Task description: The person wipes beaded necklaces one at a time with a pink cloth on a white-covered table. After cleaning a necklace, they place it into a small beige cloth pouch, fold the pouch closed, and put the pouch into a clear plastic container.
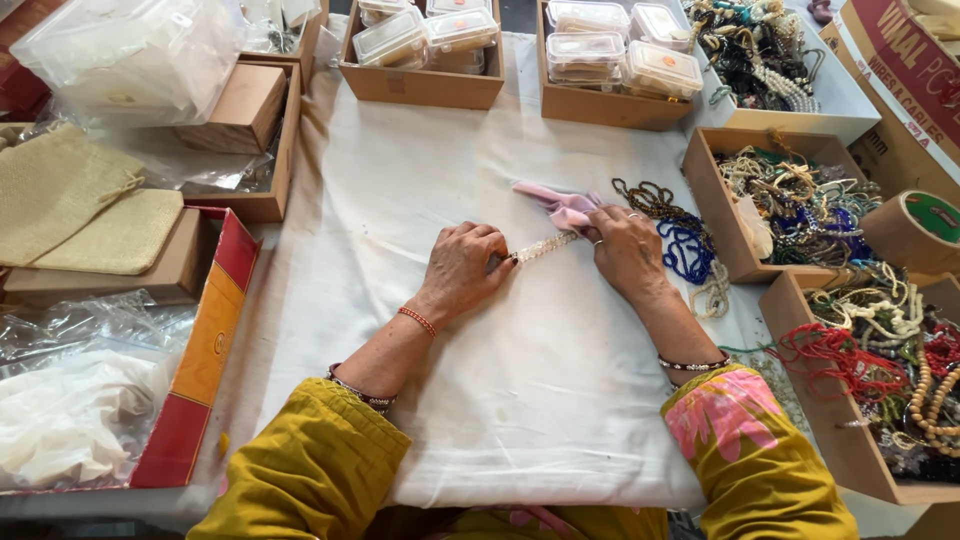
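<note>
Pale beaded strand point(544, 246) is lying stretched between two hands on the white cloth point(520, 380)

Left hand point(462, 268) is pinching one end with curled fingers, hiding that end; right hand point(625, 250) is pressing the other end beside a pink cloth point(556, 203), its fingertips covering the strand's tip; loose bead strings point(680, 235) are lying just past it, their ends tangled and hard to separate

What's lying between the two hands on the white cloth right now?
In the head view, a pale beaded strand spans from the left hand to the right hand, over the white cloth.
</note>
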